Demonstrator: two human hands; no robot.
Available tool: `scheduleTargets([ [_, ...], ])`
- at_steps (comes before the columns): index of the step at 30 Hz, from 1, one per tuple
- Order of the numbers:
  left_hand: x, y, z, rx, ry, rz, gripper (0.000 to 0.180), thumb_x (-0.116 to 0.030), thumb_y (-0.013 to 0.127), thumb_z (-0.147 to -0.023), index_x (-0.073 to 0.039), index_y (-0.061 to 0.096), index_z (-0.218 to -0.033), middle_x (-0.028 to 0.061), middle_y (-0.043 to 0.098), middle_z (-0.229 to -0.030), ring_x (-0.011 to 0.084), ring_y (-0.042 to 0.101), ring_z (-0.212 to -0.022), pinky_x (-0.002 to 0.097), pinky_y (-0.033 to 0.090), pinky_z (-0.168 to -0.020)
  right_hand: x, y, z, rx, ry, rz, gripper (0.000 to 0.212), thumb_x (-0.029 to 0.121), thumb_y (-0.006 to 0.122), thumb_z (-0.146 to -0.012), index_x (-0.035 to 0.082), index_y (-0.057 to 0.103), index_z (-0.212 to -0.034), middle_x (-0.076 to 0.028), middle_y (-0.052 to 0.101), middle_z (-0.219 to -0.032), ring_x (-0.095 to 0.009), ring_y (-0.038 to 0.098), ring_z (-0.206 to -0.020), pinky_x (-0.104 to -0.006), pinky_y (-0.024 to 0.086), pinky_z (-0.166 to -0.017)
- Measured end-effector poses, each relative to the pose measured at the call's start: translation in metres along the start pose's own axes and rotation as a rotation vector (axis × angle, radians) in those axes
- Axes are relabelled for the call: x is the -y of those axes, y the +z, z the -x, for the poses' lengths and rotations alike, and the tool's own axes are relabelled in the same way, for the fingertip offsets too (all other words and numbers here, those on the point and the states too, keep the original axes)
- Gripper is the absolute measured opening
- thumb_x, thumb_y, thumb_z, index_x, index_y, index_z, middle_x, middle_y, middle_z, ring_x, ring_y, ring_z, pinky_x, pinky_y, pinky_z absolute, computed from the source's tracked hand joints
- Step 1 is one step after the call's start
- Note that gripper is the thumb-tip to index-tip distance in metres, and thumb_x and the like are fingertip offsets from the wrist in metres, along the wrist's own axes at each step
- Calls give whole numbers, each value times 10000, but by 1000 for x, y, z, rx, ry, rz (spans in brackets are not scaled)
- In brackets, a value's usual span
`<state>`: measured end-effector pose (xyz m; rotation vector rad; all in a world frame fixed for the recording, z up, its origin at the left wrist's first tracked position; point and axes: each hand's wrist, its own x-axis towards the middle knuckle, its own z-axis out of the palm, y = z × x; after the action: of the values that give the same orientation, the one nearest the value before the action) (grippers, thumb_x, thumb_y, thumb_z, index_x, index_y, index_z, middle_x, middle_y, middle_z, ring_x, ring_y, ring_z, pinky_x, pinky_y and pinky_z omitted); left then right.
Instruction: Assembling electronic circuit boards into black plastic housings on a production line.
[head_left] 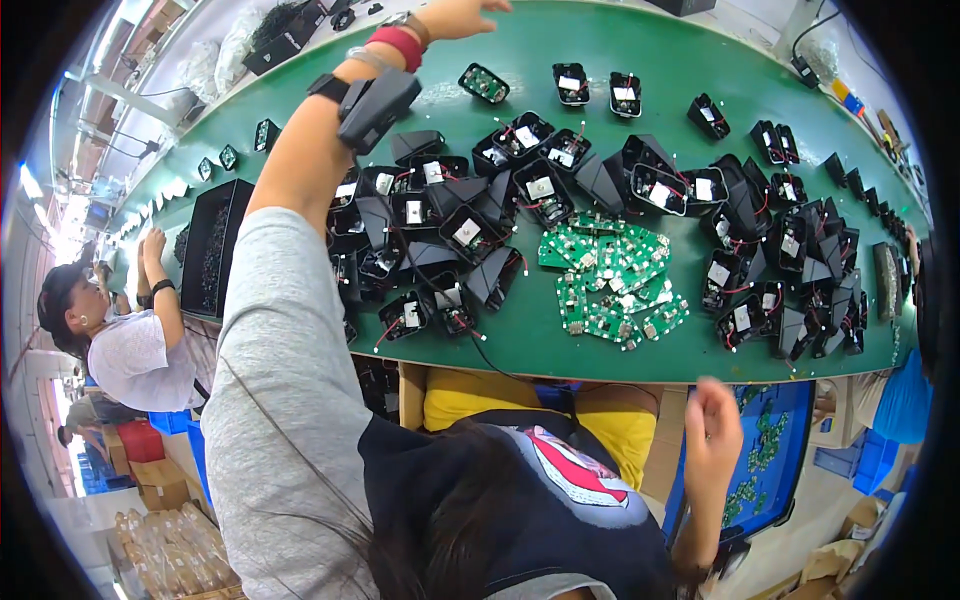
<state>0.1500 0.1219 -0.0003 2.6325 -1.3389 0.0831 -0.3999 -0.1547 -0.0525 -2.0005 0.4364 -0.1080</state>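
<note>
My left hand (462, 18) reaches far across the green table to its back edge. Its fingers look stretched out, partly cut off by the picture's rim, and nothing shows in them. Nearest to it on the table is a green circuit board in a black housing (484, 84). My right hand (713, 432) is raised in front of the table's near edge, loosely curled with the thumb apart from the fingers, and holds nothing. Between the hands lie a heap of bare green circuit boards (610, 275) and a pile of black plastic housings (468, 232) with red and white wires.
A second pile of black housings (790, 270) lies to the right. A blue tray (790, 440) with green boards sits below the table's right front edge. At left stands a black bin (232, 225) of small dark parts, beside a seated co-worker (140, 345). A thin cable crosses the near edge.
</note>
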Motion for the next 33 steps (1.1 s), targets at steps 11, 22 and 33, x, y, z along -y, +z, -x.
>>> scheduleTargets([
  [11,-70,59,-41,197,407,-6,693,-81,629,-739,-331,428,-1353,101,618,-1148,282,603,-1004,362,482,-868,5,64,-44,-132,-367,679,481,63,662,-753,48,507,-1209,-187,461,-1260,-358,443,-1152,-420,352,-985],
  [22,-96,66,-20,452,-91,-82,421,-301,744,-687,-93,625,-1033,132,663,-853,231,657,-674,327,529,-515,8,65,-61,-248,-250,480,657,46,695,-722,18,386,-1301,-191,476,-1211,-354,458,-1106,-402,377,-951],
  [33,-274,-48,161,-266,-247,875,467,-128,596,-825,-39,487,-1270,111,630,-951,155,621,-722,268,487,-658,2,57,-44,-298,-112,-449,565,-106,560,-757,-2,382,-1283,-99,432,-1174,-151,573,-871,-245,501,-740],
])
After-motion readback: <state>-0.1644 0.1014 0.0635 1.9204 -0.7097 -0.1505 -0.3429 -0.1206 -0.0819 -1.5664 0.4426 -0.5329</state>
